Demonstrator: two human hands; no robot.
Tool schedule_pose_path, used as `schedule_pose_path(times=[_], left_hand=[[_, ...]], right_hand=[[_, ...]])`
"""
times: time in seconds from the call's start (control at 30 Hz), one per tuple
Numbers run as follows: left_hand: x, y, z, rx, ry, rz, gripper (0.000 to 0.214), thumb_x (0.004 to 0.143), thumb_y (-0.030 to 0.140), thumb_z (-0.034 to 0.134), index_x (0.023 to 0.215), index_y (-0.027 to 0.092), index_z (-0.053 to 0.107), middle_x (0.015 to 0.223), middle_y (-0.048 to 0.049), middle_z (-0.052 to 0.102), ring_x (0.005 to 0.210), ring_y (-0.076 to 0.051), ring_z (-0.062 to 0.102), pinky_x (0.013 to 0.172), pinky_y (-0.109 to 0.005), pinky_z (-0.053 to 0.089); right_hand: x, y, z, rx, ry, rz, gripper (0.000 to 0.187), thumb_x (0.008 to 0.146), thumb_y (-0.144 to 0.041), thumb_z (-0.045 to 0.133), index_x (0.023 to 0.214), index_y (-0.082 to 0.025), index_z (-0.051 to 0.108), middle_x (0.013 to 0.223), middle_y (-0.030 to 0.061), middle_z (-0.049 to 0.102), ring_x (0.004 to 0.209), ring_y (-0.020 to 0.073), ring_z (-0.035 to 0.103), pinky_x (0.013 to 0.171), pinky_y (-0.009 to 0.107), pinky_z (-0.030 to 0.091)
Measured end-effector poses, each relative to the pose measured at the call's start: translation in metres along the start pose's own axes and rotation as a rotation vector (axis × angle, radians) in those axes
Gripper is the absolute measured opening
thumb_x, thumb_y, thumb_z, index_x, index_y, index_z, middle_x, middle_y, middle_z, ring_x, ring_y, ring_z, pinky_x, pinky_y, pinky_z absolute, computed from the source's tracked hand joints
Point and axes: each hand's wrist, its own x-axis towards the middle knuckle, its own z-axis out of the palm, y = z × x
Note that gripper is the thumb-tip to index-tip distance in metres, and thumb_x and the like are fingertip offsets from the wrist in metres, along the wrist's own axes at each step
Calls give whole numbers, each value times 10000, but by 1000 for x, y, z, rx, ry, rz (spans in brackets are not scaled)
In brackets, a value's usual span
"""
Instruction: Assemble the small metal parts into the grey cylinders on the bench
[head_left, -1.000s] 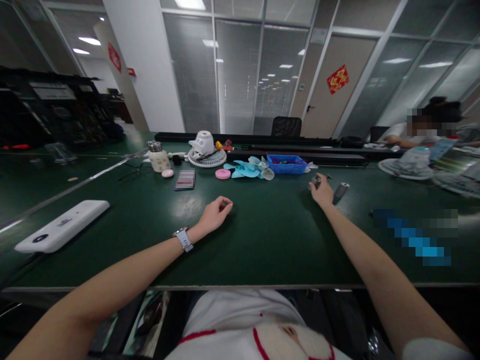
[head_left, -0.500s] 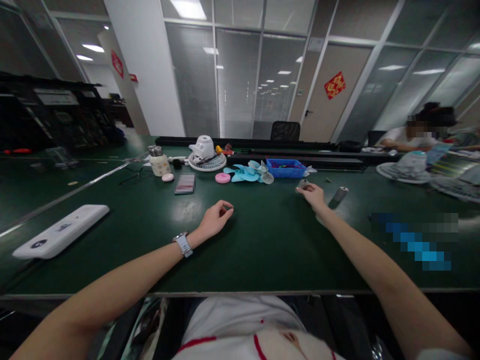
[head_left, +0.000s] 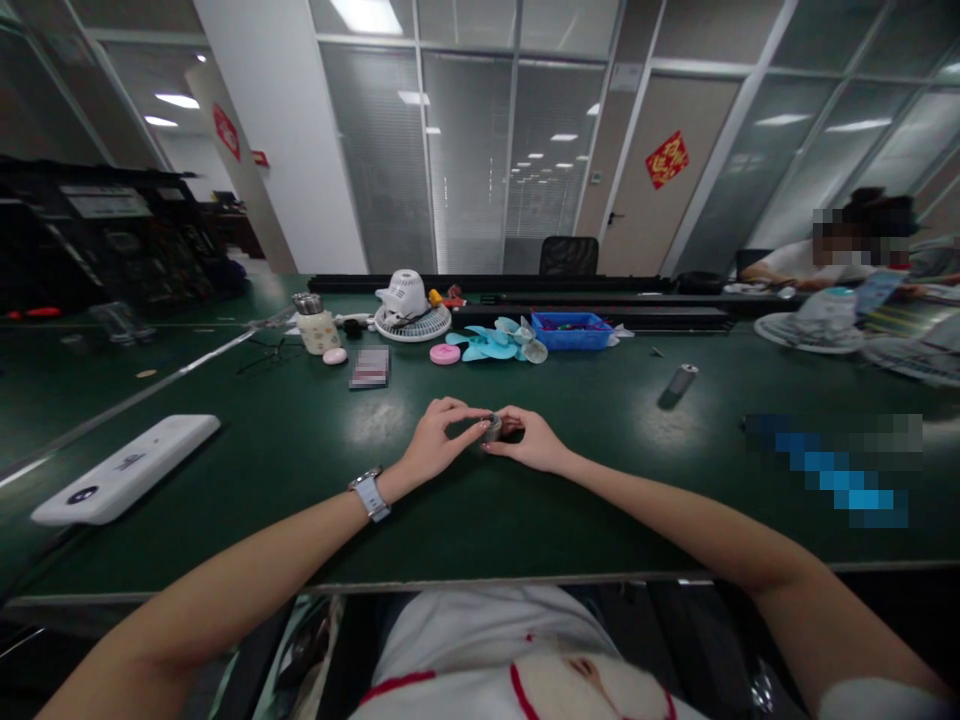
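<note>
Both of my hands meet over the middle of the table. Between them is a small grey cylindrical part (head_left: 492,429), mostly covered by fingers. My right hand (head_left: 531,440) has its thumb and fingers closed around it from the right. From the left, my left hand (head_left: 441,438), wearing a watch (head_left: 370,494) on its wrist, pinches it with thumb and index finger near its top. To the right, apart from my hands, a grey metallic cylinder (head_left: 678,386) lies on the green tabletop (head_left: 600,520).
Along the back are a white fan body (head_left: 406,293), light-blue fan blades (head_left: 491,343), a pink round piece (head_left: 445,354) and a blue bin (head_left: 574,331). At left lie a patterned bottle (head_left: 319,331) and a white device (head_left: 131,468). A person (head_left: 806,255) sits at far right.
My right hand has carried the small grey part from the back right to the middle. My left hand, which held nothing, now grips it too. The metallic cylinder stays put.
</note>
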Motion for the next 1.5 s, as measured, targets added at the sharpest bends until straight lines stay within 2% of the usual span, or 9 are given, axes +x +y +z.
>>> schedule_pose_path(times=[0.43,0.53,0.73,0.87,1.07,1.2,1.33,1.4,1.5], left_hand=[[15,-3,-4,-43,154,-58,305,865,496,617,963,250,768,999,-52,736,977,-232,594,875,-367,442],[12,-18,-9,37,26,-63,292,859,500,617,958,282,786,979,-42,750,969,-240,601,926,-396,418],[9,-40,0,74,-151,-128,254,808,498,673,955,333,797,896,-45,754,886,-245,605,865,-390,421],[9,-40,1,100,-157,-99,237,826,481,664,970,345,793,894,-40,756,867,-236,613,863,-381,412],[9,-42,0,107,-165,-70,259,836,492,651,997,340,786,906,-37,755,867,-230,621,845,-371,419],[9,-42,1,97,-147,-126,387,841,559,609,1086,300,757,901,-47,733,817,-217,616,761,-339,441],[11,-40,3,23,17,-270,487,912,563,468,1160,207,690,876,-59,710,776,-208,621,690,-317,454],[12,-40,5,-4,77,-324,471,919,537,457,1131,174,671,893,-72,709,793,-211,633,684,-314,462],[13,-41,6,-21,86,-341,410,911,497,484,1096,174,655,906,-71,710,824,-212,647,710,-314,473]], right_hand=[[-5,-5,7,-83,45,-17,400,687,-454,814,947,-199,648,907,30,719,822,200,677,784,370,547],[0,0,-4,-80,127,-10,415,682,-463,813,960,-196,660,917,39,734,812,201,684,785,373,550],[28,45,-105,-193,641,32,461,674,-478,786,988,-169,648,970,109,743,862,240,699,814,393,559],[25,82,-188,-538,951,343,406,717,-405,757,1024,-154,666,1012,139,737,923,262,692,856,386,530],[-4,110,-238,-676,996,597,390,741,-384,745,1043,-145,681,1047,158,722,994,303,666,918,447,495],[-5,109,-231,-711,996,598,602,742,-391,742,1250,-113,580,1222,188,650,1135,319,600,980,462,448],[9,79,-185,-945,1049,231,732,774,-370,693,1398,-99,422,1423,222,479,1335,356,413,1065,546,326],[14,55,-144,-967,857,-19,553,860,-363,600,1348,-127,489,1390,195,520,1323,336,433,1069,542,326],[14,21,-74,-863,316,-302,386,941,-378,526,1286,-219,593,1367,118,579,1278,275,509,1066,488,373]])
